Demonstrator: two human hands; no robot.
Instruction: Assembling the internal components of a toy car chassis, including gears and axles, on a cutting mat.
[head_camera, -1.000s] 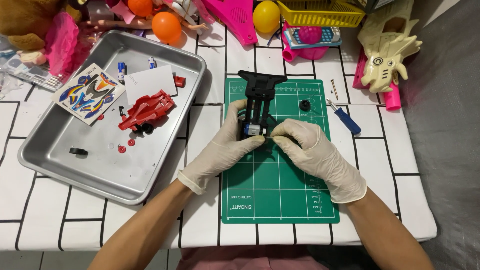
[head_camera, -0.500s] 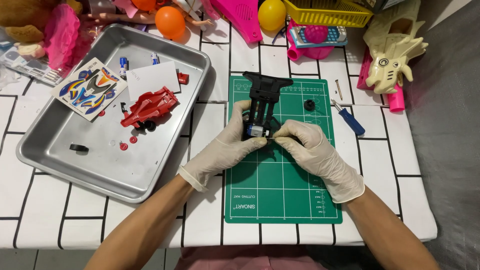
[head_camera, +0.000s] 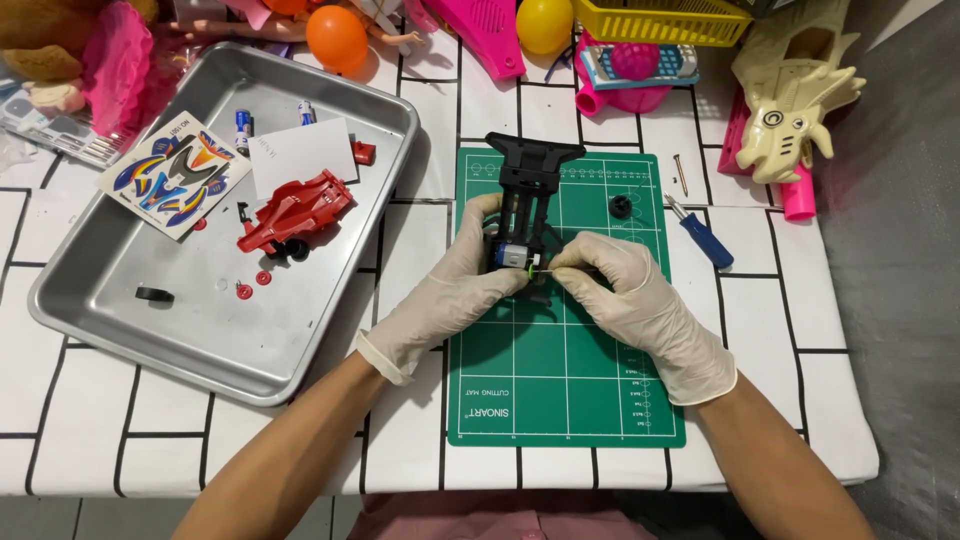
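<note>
A black toy car chassis (head_camera: 531, 190) lies lengthwise on a green cutting mat (head_camera: 560, 390). My left hand (head_camera: 455, 290), in a pale glove, grips its near end from the left side. My right hand (head_camera: 635, 300), also gloved, pinches at the same end from the right, fingertips at a small silver motor part (head_camera: 513, 257) in the chassis. A small black wheel or gear (head_camera: 620, 207) lies on the mat right of the chassis. A blue-handled screwdriver (head_camera: 703, 236) lies just off the mat's right edge.
A metal tray (head_camera: 120, 320) at left holds a red car body (head_camera: 296, 212), a sticker sheet (head_camera: 172, 187), a white card, a black tyre (head_camera: 154, 295) and small red parts. Toys, an orange ball (head_camera: 337, 37), a yellow basket and a cream toy (head_camera: 790, 90) crowd the far edge.
Both hands stay on the chassis's near end with only slight finger shifts. The view has shifted a little.
</note>
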